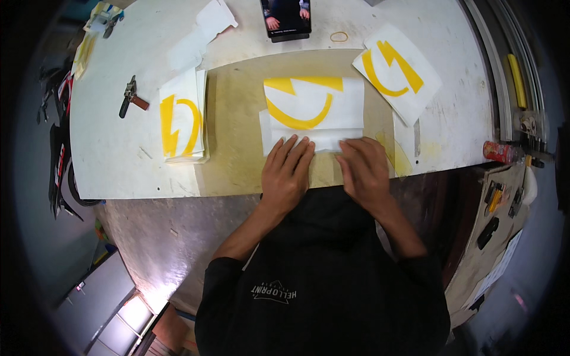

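Observation:
In front of me lies a white sheet (341, 107) printed with yellow zigzag and curved shapes, its near edge folded into a plain white strip (323, 140). Whether it is paper or thin cloth I cannot tell. My left hand (287, 172) rests on the left of that strip, open, its fingers stretched flat. At the right end, my right hand (367, 175) touches the strip with bent fingers, the thumb apart from the forefinger. To the left is a stack of similar printed sheets (184, 127); at the right, more printed sheets (404, 71) lie at a slant.
A yellowish mat (234, 136) covers the middle of the white table (113, 160). A phone (287, 18) stands at the far edge beside a rubber band (339, 37). A dark tool with a brown handle (132, 98) lies left; a red-labelled bottle (499, 152) is at the right edge.

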Demonstrator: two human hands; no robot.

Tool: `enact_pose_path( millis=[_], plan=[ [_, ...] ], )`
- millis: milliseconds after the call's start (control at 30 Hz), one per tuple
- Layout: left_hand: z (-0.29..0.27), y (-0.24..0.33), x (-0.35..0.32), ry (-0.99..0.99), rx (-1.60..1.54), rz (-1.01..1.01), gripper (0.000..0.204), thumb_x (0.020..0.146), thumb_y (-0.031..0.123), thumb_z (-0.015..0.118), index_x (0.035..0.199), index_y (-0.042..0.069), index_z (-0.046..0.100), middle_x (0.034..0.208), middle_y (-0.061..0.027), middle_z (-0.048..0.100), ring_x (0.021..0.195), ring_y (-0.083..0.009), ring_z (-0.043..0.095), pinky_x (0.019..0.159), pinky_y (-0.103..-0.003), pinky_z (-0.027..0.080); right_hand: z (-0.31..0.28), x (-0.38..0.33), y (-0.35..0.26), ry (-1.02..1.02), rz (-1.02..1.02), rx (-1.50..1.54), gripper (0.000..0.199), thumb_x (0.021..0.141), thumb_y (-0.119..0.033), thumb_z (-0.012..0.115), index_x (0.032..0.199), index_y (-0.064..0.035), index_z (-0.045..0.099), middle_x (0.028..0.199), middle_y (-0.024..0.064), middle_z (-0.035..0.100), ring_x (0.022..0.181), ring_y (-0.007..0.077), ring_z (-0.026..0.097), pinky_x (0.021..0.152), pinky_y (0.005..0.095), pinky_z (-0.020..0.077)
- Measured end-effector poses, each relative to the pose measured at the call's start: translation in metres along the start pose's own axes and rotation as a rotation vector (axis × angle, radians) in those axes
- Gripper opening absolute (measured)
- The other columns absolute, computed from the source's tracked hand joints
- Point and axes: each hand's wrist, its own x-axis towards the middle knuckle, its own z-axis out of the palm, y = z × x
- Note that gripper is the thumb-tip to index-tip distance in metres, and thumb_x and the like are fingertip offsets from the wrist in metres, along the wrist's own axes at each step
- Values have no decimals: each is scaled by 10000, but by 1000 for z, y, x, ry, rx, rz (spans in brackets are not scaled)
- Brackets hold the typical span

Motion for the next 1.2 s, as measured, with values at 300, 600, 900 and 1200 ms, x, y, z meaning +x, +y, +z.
enact_pose_path(
  millis=[300,600,900,1200],
  plan=[
    [-5,3,-16,-63,-32,2,396,856,25,764,1250,47,730,1346,-130,699,1297,-332,636,1102,-503,497,13,-22,10,-130,-90,-37,294,821,-41,798,1107,-18,731,1191,105,693,1143,301,639,1034,508,475],
    [-44,-26,-57,-195,54,-113,455,938,186,734,1371,64,666,1488,-128,609,1434,-367,516,1211,-581,347,8,-33,11,-166,-60,-143,300,871,-195,806,1132,-61,744,1221,105,666,1203,295,609,1142,586,377],
    [-41,-25,-60,-144,76,-156,437,926,220,760,1331,70,695,1467,-121,624,1426,-365,521,1204,-573,351,35,-34,-21,-208,1,-306,429,895,-404,778,1284,-229,729,1313,80,600,1282,292,537,1163,734,139],
    [-35,-22,-48,-2,53,-201,252,891,186,793,1116,77,760,1214,-116,694,1262,-346,603,1138,-557,400,-7,-62,5,-21,167,-356,241,850,-247,828,1036,-103,779,1224,86,651,1174,293,585,1158,603,210]
  ],
)
